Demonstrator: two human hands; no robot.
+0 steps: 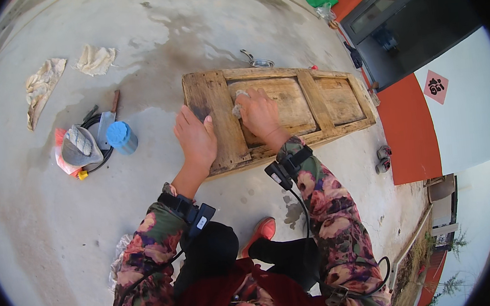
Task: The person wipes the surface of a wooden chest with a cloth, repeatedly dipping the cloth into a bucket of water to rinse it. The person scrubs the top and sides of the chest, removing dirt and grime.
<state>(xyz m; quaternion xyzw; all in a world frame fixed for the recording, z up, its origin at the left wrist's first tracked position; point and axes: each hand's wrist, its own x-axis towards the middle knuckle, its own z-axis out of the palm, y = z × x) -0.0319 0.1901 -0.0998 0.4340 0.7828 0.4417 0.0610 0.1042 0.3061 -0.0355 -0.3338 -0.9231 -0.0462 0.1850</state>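
A weathered wooden door panel [273, 106] with two recessed fields lies before me, raised a little off the concrete floor. My left hand [197, 135] rests against its near-left end, thumb laid towards the broad end board and nothing grasped. Over the larger recessed field, my right hand [261, 114] is closed on a crumpled greyish-white wad [240, 102]. Fingers hide most of the wad, so I cannot tell if it is cloth or a scourer. Dark grime shows along the frame's inner edges.
Left of the panel are a blue lidded jar [122, 138], a cleaver [107, 126], a grey scoop [76, 153] and black cable. Pale cloths [96, 60] lie farther off. A small metal pan [261, 63] sits behind the panel; shoes [383, 159] stand right.
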